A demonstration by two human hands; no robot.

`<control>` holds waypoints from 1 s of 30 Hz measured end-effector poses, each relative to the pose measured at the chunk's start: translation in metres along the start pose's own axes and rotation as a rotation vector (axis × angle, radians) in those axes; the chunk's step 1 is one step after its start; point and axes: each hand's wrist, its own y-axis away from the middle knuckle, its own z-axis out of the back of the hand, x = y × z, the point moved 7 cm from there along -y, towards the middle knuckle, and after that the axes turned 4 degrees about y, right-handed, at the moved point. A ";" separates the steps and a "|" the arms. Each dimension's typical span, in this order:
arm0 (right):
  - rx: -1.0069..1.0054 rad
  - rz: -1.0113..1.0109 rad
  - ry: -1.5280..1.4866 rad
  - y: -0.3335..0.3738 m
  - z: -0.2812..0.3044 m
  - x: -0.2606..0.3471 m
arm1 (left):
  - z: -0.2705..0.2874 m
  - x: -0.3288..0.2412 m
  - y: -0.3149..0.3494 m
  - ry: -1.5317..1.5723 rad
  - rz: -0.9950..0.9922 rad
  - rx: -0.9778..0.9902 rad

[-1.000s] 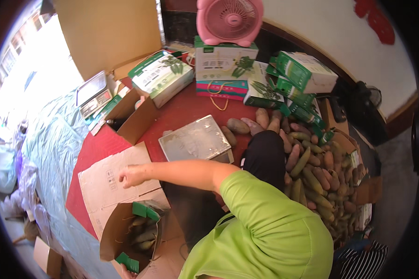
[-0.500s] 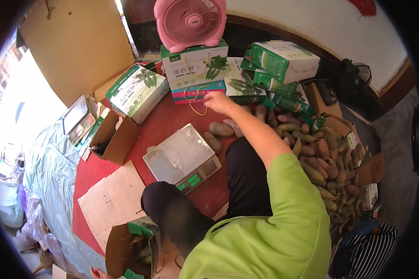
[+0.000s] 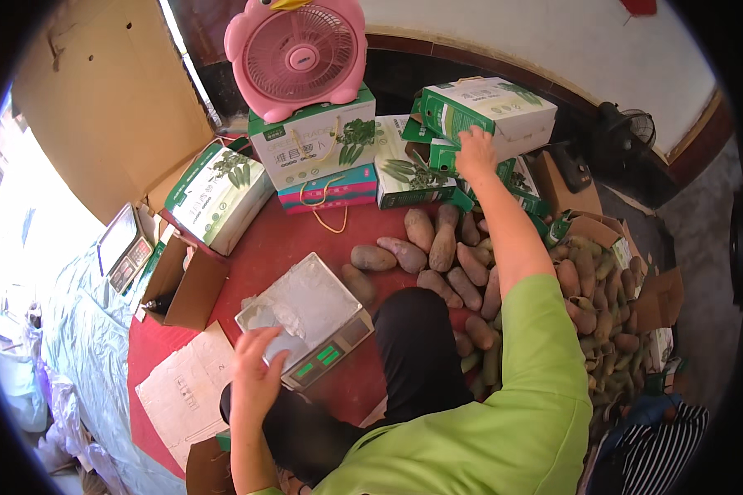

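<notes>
My right hand (image 3: pixel 476 155) reaches out at the open end of a green and white carton (image 3: pixel 504 107), its fingers partly spread in front of the green flaps; whether they touch the cardboard is unclear. My left hand (image 3: pixel 256 370) is raised by the near left edge of a digital scale (image 3: pixel 293 301), thumb and fingers apart, holding nothing. The scale has a worn metal plate and a lit green display. Beyond it and to its right lie several large radishes (image 3: pixel 419 228), brownish pink, on the red surface (image 3: pixel 330 243).
A pink fan (image 3: pixel 302 59) stands on a green and white carton (image 3: pixel 322 136), over a teal and pink box (image 3: pixel 328 191). More cartons (image 3: pixel 220 198) stand at left, beside a second scale (image 3: pixel 125 247). A radish heap (image 3: pixel 594 305) spreads at right. Flat cardboard (image 3: pixel 186 396) lies at left.
My right hand has moved right, from the teal and pink box to the upper right carton. My left hand has risen from the low carton to the scale. The view has shifted slightly.
</notes>
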 end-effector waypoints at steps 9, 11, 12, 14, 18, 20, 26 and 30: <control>0.080 0.003 0.273 -0.023 -0.001 -0.041 | -0.055 0.074 0.003 -0.205 0.182 0.224; 0.071 -0.017 0.270 -0.020 0.002 -0.049 | -0.056 0.077 0.001 -0.171 0.190 0.223; 0.078 -0.015 0.277 -0.015 0.002 -0.054 | -0.057 0.077 0.000 -0.140 0.196 0.218; 0.008 0.002 0.216 -0.002 0.009 -0.066 | -0.056 0.076 0.001 -0.173 0.195 0.231; 0.002 -0.052 0.256 0.017 0.023 -0.102 | -0.057 0.077 0.002 -0.193 0.194 0.262; -0.056 -0.192 0.293 0.018 0.031 -0.116 | -0.055 0.078 0.002 -0.207 0.204 0.266; 0.062 -0.031 -0.206 -0.006 -0.037 -0.055 | -0.060 0.080 -0.005 -0.207 0.235 0.298; 0.275 -0.167 -0.457 -0.018 -0.109 0.000 | -0.063 0.089 -0.006 -0.213 0.276 0.319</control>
